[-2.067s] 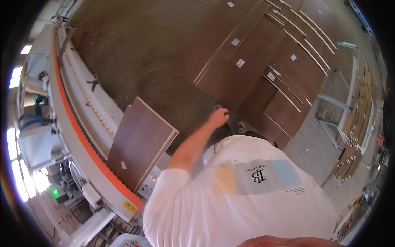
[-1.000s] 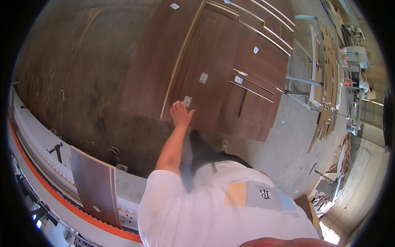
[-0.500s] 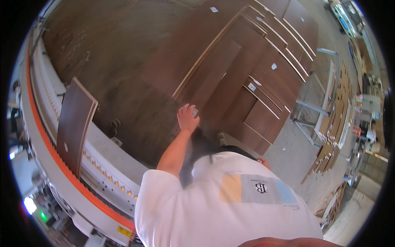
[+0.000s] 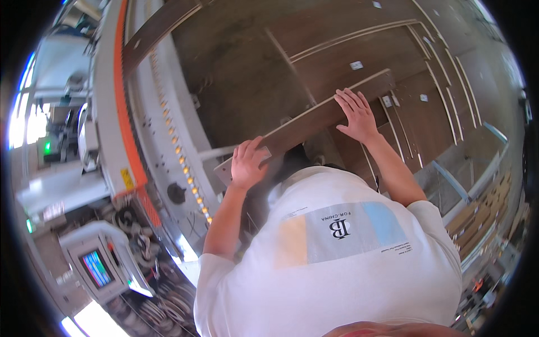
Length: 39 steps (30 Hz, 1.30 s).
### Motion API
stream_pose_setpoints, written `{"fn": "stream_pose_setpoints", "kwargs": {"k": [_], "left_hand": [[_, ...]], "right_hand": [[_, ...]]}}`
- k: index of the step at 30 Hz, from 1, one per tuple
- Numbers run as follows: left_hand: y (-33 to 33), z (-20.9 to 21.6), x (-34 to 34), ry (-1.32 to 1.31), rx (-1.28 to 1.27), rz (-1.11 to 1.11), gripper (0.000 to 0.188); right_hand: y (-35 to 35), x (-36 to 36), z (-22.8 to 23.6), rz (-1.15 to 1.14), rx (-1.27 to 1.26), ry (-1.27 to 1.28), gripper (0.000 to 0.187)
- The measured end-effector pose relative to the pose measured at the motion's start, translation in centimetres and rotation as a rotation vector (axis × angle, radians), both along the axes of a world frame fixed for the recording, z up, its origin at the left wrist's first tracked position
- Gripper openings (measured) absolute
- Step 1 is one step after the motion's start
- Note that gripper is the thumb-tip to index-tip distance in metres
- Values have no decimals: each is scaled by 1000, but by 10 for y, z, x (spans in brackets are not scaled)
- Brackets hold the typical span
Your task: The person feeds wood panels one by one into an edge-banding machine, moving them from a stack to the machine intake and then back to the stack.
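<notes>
A long, narrow dark brown board lies slantwise in front of me, its right end farther away. My left hand is closed over its left part, with the fingers bent across the far edge. A small pale square piece shows between thumb and fingers; whether it is loose or stuck on cannot be told. Farther along the board is my right hand. Its fingertips reach the far edge and its thumb is toward the near edge, spanning the board's width. The underside of the board is hidden.
On the left runs a long machine with an orange strip and a row of yellow rollers. Another brown board rests in it. A control screen stands lower left. Brown panels lie on the floor ahead, and stacked strips at right.
My view has turned left toward the machine. The narrow board now lies across in front of me under both hands. My right hand has come up from beside my body onto it.
</notes>
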<state>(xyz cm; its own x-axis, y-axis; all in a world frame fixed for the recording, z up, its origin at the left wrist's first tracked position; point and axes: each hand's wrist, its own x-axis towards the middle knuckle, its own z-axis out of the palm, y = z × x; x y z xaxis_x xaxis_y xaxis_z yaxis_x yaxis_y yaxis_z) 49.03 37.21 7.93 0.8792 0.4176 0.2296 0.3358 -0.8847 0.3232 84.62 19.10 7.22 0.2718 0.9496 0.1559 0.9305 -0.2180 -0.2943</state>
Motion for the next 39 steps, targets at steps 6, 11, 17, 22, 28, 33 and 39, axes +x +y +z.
{"fn": "stream_pose_setpoints", "kwargs": {"k": [6,11,17,22,28,33,39], "left_hand": [[-66,45,-83,83,70,151,44],[-108,54,-98,147,47,240,58],[-126,35,-140,48,-2,285,60],[-153,22,-254,-4,-125,542,56],[-171,1,-408,-59,-61,1001,52],[-173,-15,-501,-127,69,1241,52],[-163,-60,-557,84,154,1349,39]], "right_hand": [[15,-51,8,401,-3,100,73],[21,-132,17,531,71,210,70],[37,-260,27,727,73,289,69],[46,-331,52,777,93,280,78],[48,-367,38,657,215,296,64],[32,-379,5,605,110,316,59],[6,-390,-19,519,-162,372,56]]}}
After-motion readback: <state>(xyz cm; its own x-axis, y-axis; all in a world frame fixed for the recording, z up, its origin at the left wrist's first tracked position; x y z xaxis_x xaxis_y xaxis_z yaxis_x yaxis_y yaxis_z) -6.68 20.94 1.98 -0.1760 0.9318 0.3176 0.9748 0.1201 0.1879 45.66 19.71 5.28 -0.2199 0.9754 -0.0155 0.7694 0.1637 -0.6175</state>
